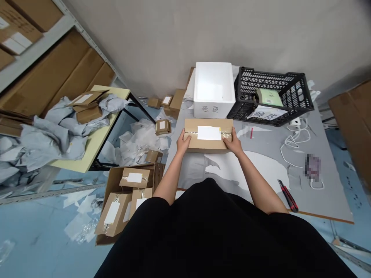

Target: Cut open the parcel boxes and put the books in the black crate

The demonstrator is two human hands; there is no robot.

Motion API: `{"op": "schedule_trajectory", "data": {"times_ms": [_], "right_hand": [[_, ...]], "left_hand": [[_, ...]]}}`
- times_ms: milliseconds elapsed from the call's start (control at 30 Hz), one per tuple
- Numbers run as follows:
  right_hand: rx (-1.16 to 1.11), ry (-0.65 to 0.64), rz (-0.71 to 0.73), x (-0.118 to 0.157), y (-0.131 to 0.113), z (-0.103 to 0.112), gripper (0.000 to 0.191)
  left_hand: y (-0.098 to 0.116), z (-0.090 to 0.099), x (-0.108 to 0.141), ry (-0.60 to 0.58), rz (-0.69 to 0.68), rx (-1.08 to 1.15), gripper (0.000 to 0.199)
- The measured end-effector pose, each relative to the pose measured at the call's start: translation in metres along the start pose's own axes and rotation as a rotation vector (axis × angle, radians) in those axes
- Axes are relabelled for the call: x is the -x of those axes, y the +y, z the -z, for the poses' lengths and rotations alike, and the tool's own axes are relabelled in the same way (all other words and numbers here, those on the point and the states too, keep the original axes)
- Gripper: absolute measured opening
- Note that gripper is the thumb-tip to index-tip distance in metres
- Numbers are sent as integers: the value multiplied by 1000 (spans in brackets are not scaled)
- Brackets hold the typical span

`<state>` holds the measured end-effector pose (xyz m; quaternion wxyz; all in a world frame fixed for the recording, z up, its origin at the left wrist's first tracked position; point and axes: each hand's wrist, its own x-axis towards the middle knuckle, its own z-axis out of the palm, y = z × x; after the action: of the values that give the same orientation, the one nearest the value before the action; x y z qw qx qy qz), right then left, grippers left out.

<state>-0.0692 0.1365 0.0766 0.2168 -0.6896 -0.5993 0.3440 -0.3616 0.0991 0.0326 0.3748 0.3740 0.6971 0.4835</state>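
Observation:
A closed brown cardboard box (208, 145) with clear tape across its top and a white label (209, 133) is held between my two hands over the grey table (327, 197). My left hand (183, 142) grips its left end, thumb on the top. On the right end, my right hand (233, 143) has the same kind of grip, thumb near the label. Just behind the box stands an open white foam box (214, 110) with handwriting on its front. A red and black utility knife (288, 196) lies near the table's front edge, right of my right arm.
A black plastic crate (295, 98) holding a green box (269, 97) stands at the back right. White cable (285, 154) lies on the right. Left of the table, a large carton (100, 240) holds several labelled boxes. Grey bags (62, 127) cover a yellow table (84, 164).

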Motion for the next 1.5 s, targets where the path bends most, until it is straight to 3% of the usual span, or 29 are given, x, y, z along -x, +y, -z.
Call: {"op": "schedule_trajectory", "data": {"times_ms": [200,467,633,833,1300,1500], "right_hand": [[-62,91,-41,49,89,77,98],[-42,99,-98,87,218,183,98],[-47,81,-65,95,266,230,95],[-88,74,-22,100,283,241,94],[-72,87,-30,99,288,215,93],[-109,94,-8,101,290,213,94]], "left_hand": [[20,-85,73,-121,-29,-16,65],[34,-215,184,-144,10,-40,63],[40,-266,231,-125,46,-52,63],[46,-278,246,-101,40,-6,62],[24,-268,234,-144,55,47,65],[26,-266,237,-157,56,78,63]]}}
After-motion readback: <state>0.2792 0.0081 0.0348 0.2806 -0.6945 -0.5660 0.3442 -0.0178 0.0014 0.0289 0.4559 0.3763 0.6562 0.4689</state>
